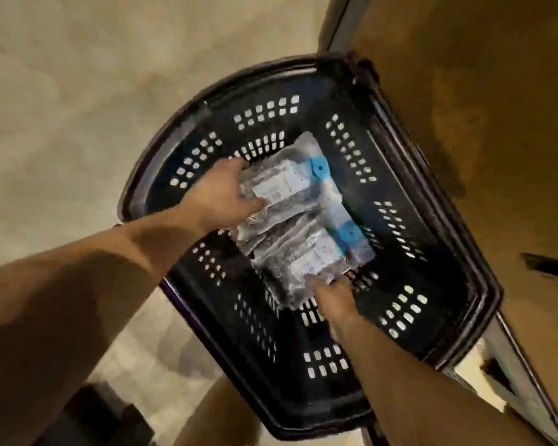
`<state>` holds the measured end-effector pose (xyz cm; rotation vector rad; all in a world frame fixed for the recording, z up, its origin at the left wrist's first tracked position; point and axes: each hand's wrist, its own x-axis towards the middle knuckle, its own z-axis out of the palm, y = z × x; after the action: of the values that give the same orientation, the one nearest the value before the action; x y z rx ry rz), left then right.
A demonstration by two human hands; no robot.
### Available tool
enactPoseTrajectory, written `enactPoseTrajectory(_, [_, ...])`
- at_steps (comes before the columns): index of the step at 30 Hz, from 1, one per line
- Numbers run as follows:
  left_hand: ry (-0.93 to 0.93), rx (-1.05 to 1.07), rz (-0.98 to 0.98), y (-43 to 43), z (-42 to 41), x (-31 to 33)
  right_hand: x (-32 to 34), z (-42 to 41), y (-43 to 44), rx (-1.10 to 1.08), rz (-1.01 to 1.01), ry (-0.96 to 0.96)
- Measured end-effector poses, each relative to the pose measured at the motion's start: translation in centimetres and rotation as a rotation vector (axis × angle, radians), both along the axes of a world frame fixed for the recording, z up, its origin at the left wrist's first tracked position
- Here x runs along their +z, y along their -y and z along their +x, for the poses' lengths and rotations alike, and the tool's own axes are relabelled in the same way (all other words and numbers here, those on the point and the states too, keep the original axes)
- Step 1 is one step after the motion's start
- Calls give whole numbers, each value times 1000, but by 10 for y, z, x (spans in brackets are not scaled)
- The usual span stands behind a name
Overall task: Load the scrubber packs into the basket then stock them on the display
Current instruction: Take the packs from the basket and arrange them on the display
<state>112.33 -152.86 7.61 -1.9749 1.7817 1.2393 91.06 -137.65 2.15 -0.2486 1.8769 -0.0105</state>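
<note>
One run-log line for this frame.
phase: loading | left hand grips far pack | right hand grips near pack | both packs inside basket

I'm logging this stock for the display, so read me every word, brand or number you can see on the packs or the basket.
Nothing can be read in this picture.
Upper scrubber pack: white label with print, too blurred to read.
Lower scrubber pack: white label with print, too blurred to read.
Blue header tabs: no legible text.
Basket: no text or sign visible.
</note>
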Motion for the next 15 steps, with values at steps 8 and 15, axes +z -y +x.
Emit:
enactPoseTrajectory(8, [64,-75,48,18,-24,-123,-98,-10,-13,-547,61,16])
enactPoseTrajectory(15, [222,-105,-31,21,-37,-139,-132,-15,-26,-434,113,-76])
